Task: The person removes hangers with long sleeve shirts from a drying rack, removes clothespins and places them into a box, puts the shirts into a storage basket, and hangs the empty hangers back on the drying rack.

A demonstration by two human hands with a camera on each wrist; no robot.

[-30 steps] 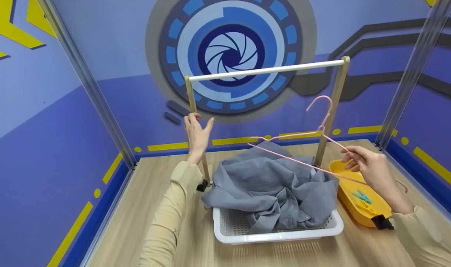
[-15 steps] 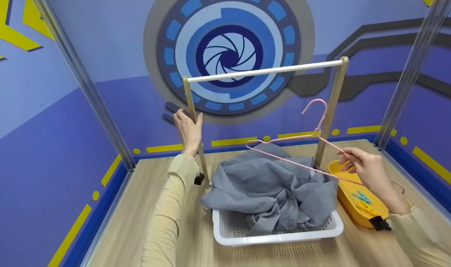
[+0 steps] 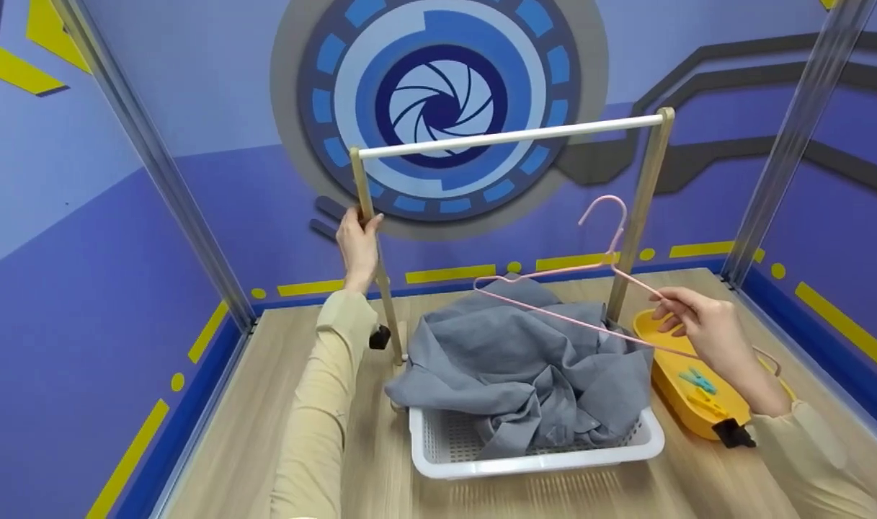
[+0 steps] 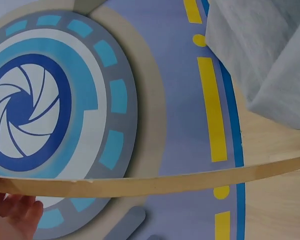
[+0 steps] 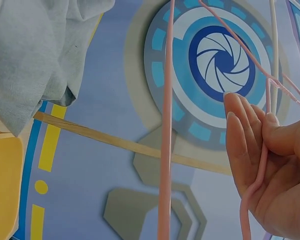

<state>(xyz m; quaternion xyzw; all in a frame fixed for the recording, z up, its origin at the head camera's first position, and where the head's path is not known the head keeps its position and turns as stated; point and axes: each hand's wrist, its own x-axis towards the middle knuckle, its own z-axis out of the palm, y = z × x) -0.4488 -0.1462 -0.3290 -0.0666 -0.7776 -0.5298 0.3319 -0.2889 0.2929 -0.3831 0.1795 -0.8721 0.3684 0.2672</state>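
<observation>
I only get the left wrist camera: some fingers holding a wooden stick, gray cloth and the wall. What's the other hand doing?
Observer: The right hand is holding a pink hanger.
Operator: Ooh! Is it hung up?
Observer: No, its hook is apart from the white rod.
Operator: Anything else out there?
Observer: Yes, a yellow tray to the right of the basket, with a teal peg and a yellow peg inside.

- Left hand (image 3: 357, 249) and the wooden post (image 3: 364, 187) it grips: both cropped in the left wrist view.
- Pink hanger (image 3: 612, 251): partly behind the right hand (image 3: 708, 324); cropped in the right wrist view.
- White basket (image 3: 539, 467), below and between the hands: interior largely covered by gray cloth (image 3: 510, 346).
- Yellow tray (image 3: 723, 393), below the right hand: partly hidden.
</observation>
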